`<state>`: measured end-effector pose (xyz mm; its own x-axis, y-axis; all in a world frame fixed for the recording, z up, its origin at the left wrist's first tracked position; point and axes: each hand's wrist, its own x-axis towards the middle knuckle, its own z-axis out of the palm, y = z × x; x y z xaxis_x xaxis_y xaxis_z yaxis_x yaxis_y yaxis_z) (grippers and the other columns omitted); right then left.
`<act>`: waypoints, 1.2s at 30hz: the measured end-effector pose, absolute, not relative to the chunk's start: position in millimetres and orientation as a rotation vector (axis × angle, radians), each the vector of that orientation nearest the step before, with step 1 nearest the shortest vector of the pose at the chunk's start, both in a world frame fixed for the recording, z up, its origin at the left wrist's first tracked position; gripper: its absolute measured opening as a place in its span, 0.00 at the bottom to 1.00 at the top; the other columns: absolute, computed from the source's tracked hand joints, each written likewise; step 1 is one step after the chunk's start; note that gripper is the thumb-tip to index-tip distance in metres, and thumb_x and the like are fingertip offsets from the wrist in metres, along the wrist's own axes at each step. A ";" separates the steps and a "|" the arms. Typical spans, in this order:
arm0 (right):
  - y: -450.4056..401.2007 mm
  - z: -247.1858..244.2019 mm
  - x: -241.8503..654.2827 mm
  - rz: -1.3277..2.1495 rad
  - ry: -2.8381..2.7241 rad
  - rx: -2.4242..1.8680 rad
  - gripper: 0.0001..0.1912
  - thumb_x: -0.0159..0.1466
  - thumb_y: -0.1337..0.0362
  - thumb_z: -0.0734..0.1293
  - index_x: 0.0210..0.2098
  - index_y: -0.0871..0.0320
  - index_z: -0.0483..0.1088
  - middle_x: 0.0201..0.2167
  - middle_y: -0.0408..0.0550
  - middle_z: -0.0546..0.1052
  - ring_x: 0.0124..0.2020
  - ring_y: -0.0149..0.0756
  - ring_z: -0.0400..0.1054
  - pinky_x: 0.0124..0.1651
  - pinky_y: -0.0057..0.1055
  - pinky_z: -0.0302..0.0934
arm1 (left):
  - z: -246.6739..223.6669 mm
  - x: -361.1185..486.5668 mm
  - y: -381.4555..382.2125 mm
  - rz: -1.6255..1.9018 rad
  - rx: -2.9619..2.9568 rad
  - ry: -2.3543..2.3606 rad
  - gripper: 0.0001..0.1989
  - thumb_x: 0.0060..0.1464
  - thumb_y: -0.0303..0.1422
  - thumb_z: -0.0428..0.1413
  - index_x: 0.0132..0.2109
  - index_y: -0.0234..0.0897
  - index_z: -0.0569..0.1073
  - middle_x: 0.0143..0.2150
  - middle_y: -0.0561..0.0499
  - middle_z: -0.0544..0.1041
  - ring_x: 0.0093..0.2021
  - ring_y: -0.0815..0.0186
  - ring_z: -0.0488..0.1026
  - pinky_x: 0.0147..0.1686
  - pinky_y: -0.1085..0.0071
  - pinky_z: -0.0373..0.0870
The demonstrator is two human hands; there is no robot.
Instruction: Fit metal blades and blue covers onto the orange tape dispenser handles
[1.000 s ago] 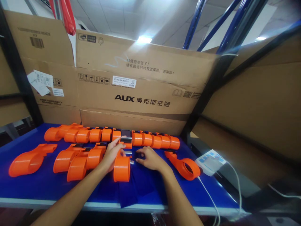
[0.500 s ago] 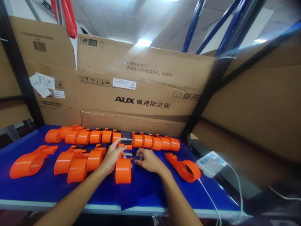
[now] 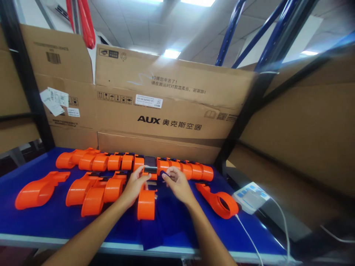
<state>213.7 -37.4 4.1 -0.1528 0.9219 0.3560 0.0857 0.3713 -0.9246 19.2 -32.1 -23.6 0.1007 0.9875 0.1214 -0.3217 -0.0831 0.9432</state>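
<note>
My left hand (image 3: 135,184) is closed at the middle of the bench, its thumb and fingers on an orange tape dispenser (image 3: 149,176) with a dark shiny bar along its top. A dark rectangular piece (image 3: 150,161) stands just behind that bar. Slightly to the right, my right hand (image 3: 177,184) pinches a small dark blue piece (image 3: 164,173), apart from the left hand. In front of my left hand lies another orange tape dispenser (image 3: 146,205), its round part toward me. Dark blue strips (image 3: 152,232) lie before it, near the front edge.
Rows of orange tape dispensers (image 3: 114,162) line the blue bench top (image 3: 116,231). One lies alone at the left (image 3: 36,194), another at the right (image 3: 219,201). A white power strip (image 3: 251,197) with cables lies at the right edge. A cardboard wall (image 3: 172,103) stands behind.
My right hand has moved up and slightly away from me, raising the small dark blue piece. The left hand stays on the dispenser. The view has shifted slightly.
</note>
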 end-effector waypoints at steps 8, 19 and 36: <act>-35.0 4.7 209.8 0.938 -1.349 -0.814 0.16 0.57 0.53 0.76 0.34 0.55 0.69 0.28 0.42 0.75 0.28 0.36 0.74 0.36 0.33 0.70 | -22.4 21.7 -33.1 1.354 1.143 0.800 0.32 0.47 0.42 0.66 0.58 0.37 0.70 0.31 0.55 0.75 0.18 0.73 0.66 0.23 0.73 0.66; -45.7 -2.1 197.1 0.650 -1.573 -0.882 0.09 0.62 0.59 0.72 0.34 0.55 0.69 0.33 0.46 0.76 0.34 0.37 0.74 0.42 0.34 0.71 | -19.4 22.4 -36.7 1.397 1.137 0.771 0.31 0.48 0.43 0.66 0.57 0.37 0.70 0.34 0.54 0.76 0.19 0.74 0.67 0.22 0.73 0.66; -48.7 3.4 198.2 0.226 -1.768 -0.833 0.02 0.67 0.64 0.65 0.38 0.54 0.70 0.36 0.48 0.76 0.32 0.36 0.69 0.36 0.33 0.66 | -18.8 23.1 -38.9 1.406 1.144 0.743 0.31 0.49 0.44 0.66 0.57 0.37 0.69 0.32 0.53 0.76 0.19 0.73 0.67 0.21 0.75 0.65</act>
